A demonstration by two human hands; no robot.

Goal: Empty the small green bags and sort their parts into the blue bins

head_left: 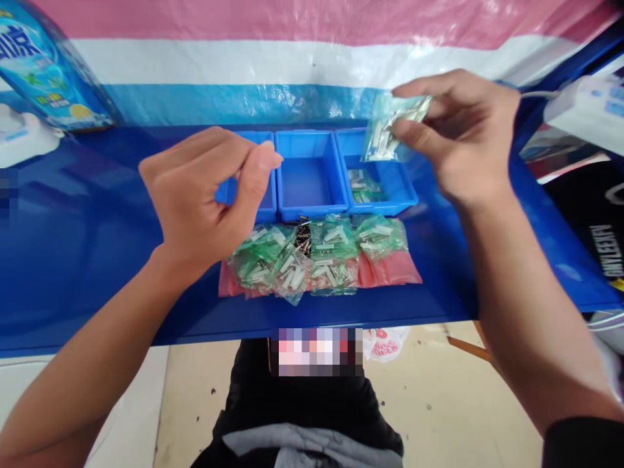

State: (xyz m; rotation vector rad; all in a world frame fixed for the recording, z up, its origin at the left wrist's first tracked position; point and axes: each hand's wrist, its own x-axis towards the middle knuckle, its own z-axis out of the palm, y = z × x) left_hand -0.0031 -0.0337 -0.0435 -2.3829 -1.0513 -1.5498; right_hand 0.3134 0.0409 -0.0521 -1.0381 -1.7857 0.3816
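Note:
My right hand (468, 133) pinches a clear plastic packet (383, 133) of small white and metallic pieces between thumb and fingers, above the right blue bin (407, 192). Inside that bin lie similar packets (363, 185). My left hand (207, 188) is closed, thumb pressed to curled fingers, in front of the left blue bin (266, 201); anything in its fingertips is hidden. Between both is the middle blue bin (312, 211). Below the bins, several greenish clear packets (334, 237) with white pieces lie on red plastic (385, 270), around a pile of loose dark screws (303, 237).
A blue detergent bag (53, 71) stands at the back left beside a white device (24, 136). Another white device (587, 107) and a black item (585, 214) are at the right. The blue table's (195, 318) front edge faces my lap, where a blurred-out object (316, 351) rests.

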